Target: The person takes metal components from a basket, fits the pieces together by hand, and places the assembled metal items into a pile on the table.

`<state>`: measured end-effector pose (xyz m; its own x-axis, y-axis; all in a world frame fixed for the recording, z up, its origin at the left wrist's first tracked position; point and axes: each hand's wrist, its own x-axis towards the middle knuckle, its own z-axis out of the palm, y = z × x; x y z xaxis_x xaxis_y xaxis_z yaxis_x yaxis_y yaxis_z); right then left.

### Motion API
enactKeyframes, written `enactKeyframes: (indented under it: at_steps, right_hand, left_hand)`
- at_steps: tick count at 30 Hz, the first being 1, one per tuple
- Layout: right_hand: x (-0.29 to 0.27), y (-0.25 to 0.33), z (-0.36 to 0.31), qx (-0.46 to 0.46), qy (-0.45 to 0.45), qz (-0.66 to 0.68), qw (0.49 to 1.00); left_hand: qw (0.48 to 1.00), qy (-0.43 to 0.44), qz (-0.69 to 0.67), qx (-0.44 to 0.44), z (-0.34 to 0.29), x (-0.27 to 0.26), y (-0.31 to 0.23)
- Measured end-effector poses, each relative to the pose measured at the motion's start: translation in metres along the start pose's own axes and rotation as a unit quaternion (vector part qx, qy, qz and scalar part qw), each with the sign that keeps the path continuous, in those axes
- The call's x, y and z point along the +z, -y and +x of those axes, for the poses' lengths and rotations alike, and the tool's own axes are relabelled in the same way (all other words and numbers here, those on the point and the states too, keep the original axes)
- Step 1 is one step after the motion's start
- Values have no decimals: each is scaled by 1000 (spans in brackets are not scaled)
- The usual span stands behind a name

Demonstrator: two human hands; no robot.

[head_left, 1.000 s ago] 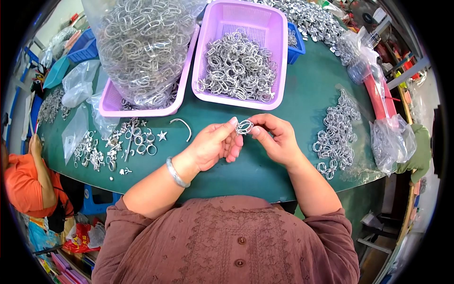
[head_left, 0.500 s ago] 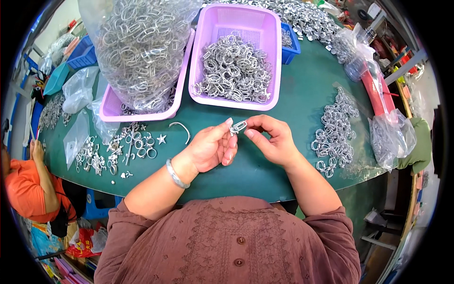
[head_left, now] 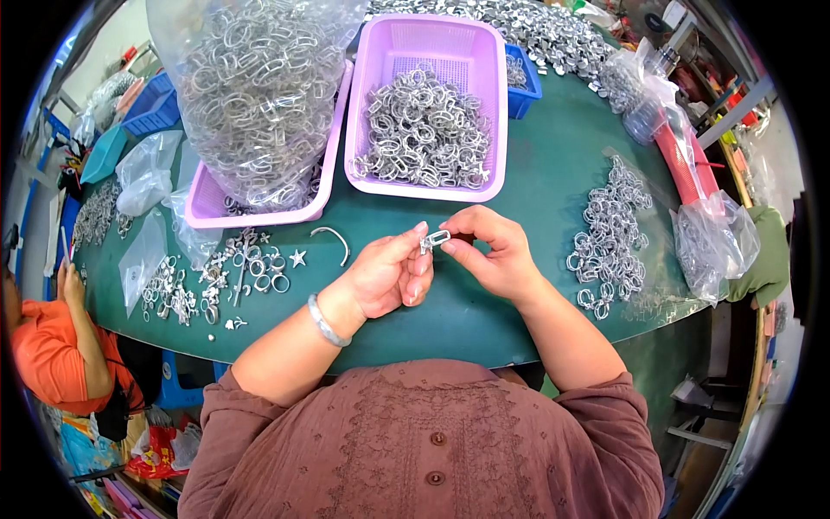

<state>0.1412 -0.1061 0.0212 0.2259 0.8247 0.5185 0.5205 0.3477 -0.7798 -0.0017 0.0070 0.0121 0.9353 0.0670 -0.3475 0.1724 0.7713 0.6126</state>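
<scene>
A small silver metal piece with an oblong open loop (head_left: 437,240) is held above the green table, in front of the lilac basket (head_left: 353,164). My left hand (head_left: 389,275) pinches one end of it between thumb and fingers, the other fingers curled in. From the right, the thumb and forefinger of my right hand (head_left: 494,253) close on the loop's other end. Silver loop pieces (head_left: 425,130) of a similar look are heaped in that basket. Another pile of loops (head_left: 609,238) lies on the table to the right of my hands.
A big clear bag of metal loops (head_left: 259,104) stands in a second lilac basket (head_left: 259,221). Loose rings and small castings (head_left: 259,268) and a curved strip (head_left: 335,237) lie at left. A blue bin (head_left: 521,102) is behind. A person in orange (head_left: 65,355) sits at far left.
My right thumb and forefinger have come in to the silver piece, where a small gap showed before. My left hand keeps its pinch, nearly still. The whole view has shifted slightly.
</scene>
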Motion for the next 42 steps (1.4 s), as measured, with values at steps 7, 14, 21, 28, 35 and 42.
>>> enactKeyframes:
  at_steps: [7,14,21,28,35,42]
  right_hand:
    - [3,-3,-4,162,7,180,970]
    - [-1,4,0,284,22,295,912]
    - [-35,0,43,349,95,156,919]
    - [-86,-2,86,234,-93,-138,958]
    - [-191,-33,12,255,-10,-594,763]
    - [-207,-28,-14,351,66,-529,770]
  left_hand:
    - [1000,-3,15,-13,0,1,0]
    - [999,-18,25,-21,1,2,1]
    - [995,-86,44,-11,3,7,1]
    - [995,-64,72,30,2,0,1]
    - [989,-74,123,30,0,11,1]
    - [985,-64,158,36,0,7,4]
